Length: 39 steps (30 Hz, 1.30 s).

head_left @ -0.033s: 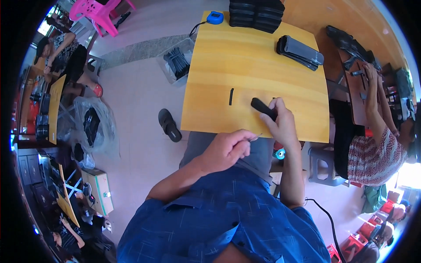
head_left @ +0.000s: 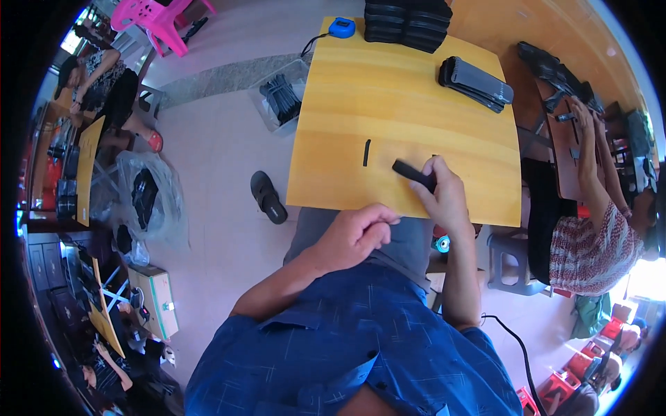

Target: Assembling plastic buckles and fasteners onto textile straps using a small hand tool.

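"Status?"
"Right hand (head_left: 444,195) pinching black strip (head_left: 413,172) over table (head_left: 329,139); left hand (head_left: 352,237) curled, can't tell if holding anything."
"Step?"
"Handling the strip, apparently; next move likely calls for a steady pinch."

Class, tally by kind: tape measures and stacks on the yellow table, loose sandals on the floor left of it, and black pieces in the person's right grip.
Blue tape measure: 1
Stacks: 2 (black stack, grey-and-black stack)
Dark sandal: 1
Black piece in the right grip: 1
Total: 5
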Each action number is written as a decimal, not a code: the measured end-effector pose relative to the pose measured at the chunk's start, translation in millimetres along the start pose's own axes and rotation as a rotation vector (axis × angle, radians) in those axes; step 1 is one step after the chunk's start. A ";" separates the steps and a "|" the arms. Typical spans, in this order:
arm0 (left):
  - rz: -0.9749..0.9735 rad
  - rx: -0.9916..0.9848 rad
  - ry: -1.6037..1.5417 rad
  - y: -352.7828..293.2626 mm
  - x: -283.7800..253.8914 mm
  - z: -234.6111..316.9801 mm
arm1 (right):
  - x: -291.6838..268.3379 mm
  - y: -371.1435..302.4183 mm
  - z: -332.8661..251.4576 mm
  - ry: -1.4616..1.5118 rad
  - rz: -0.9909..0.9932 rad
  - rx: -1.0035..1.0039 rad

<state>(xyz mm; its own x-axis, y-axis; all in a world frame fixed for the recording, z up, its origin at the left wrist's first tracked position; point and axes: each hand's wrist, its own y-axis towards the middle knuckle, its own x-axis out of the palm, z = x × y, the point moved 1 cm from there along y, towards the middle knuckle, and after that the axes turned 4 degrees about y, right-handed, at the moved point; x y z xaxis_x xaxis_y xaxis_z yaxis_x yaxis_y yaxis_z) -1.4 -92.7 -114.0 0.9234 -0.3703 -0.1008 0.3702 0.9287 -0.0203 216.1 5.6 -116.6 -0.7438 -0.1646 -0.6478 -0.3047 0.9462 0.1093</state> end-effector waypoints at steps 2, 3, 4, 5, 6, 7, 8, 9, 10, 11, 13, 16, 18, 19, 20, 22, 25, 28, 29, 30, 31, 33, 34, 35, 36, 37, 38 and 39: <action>0.081 -0.090 -0.023 -11.8 -3.5 -18.8 | 12.2 -0.2 6.2 -0.029 -0.008 -0.052; 0.132 -0.105 0.078 -15.3 -8.8 -24.7 | 17.5 0.0 5.4 -0.051 -0.011 -0.107; 0.183 -0.120 0.179 -19.0 -13.3 -29.6 | 22.4 0.0 4.7 -0.073 -0.015 -0.161; 0.223 -0.137 0.231 -22.3 -16.1 -33.8 | 26.9 0.0 5.6 -0.083 -0.052 -0.134; 0.229 -0.140 0.224 -23.8 -17.7 -37.8 | 32.9 -0.3 6.6 -0.085 -0.062 -0.135; 0.324 -0.075 0.285 -24.1 -20.1 -42.8 | 39.1 -0.4 6.4 -0.112 -0.067 -0.190; 0.419 -0.010 0.347 -24.3 -22.4 -45.9 | 43.8 -1.0 5.6 -0.139 -0.072 -0.244; 0.456 -0.030 0.362 -23.9 -25.8 -44.8 | 47.5 -0.9 2.7 -0.141 -0.080 -0.248; 0.463 -0.033 0.357 -22.8 -28.1 -46.5 | 50.7 -1.2 -0.6 -0.162 -0.085 -0.264; 0.486 -0.016 0.420 -21.4 -30.3 -47.9 | 52.8 -1.3 -2.5 -0.184 -0.089 -0.280; 0.516 -0.003 0.480 -17.5 -33.9 -47.8 | 55.9 -0.8 -3.5 -0.185 -0.098 -0.305; 0.536 0.036 0.564 -7.7 -33.2 -44.7 | 61.4 -1.2 -3.4 -0.192 -0.091 -0.330; 0.530 0.087 0.661 -1.9 -29.8 -44.3 | 65.5 -2.9 -3.2 -0.199 -0.081 -0.332; 0.531 0.084 0.658 -0.3 -28.7 -46.3 | 67.4 -3.9 -3.1 -0.189 -0.055 -0.327; 0.518 0.093 0.678 0.9 -27.3 -49.5 | 69.1 -4.9 -2.7 -0.179 -0.030 -0.321; 0.501 0.099 0.694 2.6 -24.4 -52.0 | 72.3 -6.4 -0.9 -0.178 0.005 -0.337; 0.483 0.082 0.708 3.9 -20.4 -52.1 | 73.0 -7.9 3.0 -0.159 0.034 -0.342; 0.469 0.081 0.742 8.8 -19.0 -55.3 | 71.8 -9.1 6.7 -0.108 0.026 -0.322; 0.470 0.091 0.743 10.6 -17.3 -60.0 | 71.6 -8.9 7.4 -0.073 0.024 -0.313; 0.469 0.100 0.743 11.4 -15.7 -61.5 | 71.5 -9.4 7.9 -0.074 0.023 -0.310; 0.467 0.099 0.741 12.0 -15.5 -62.7 | 71.4 -9.1 8.3 -0.071 0.030 -0.313; 0.460 0.114 0.768 13.9 -16.0 -63.7 | 71.3 -9.6 8.2 -0.067 0.035 -0.315; 0.460 0.112 0.767 14.6 -16.1 -64.4 | 71.2 -9.6 7.3 -0.065 0.042 -0.317; 0.457 0.107 0.775 15.2 -16.1 -65.1 | 71.4 -9.6 6.8 -0.062 0.050 -0.319; 0.453 0.103 0.783 15.9 -15.7 -65.8 | 71.6 -9.9 7.0 -0.062 0.048 -0.317; 0.453 0.101 0.781 16.4 -15.4 -66.3 | 71.7 -10.2 7.3 -0.057 0.054 -0.317; 0.452 0.105 0.787 16.8 -15.3 -66.5 | 71.9 -10.3 7.5 -0.052 0.061 -0.317; 0.450 0.110 0.794 17.1 -15.2 -66.8 | 72.3 -10.4 7.4 -0.052 0.060 -0.315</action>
<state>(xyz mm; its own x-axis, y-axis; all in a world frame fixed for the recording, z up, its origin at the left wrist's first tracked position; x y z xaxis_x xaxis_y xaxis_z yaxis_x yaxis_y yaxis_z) -15.9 -69.9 -179.2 0.6571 0.1850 -0.7308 0.0374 0.9602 0.2768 169.9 -14.1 -170.2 -0.7370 -0.0894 -0.6699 -0.4365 0.8197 0.3708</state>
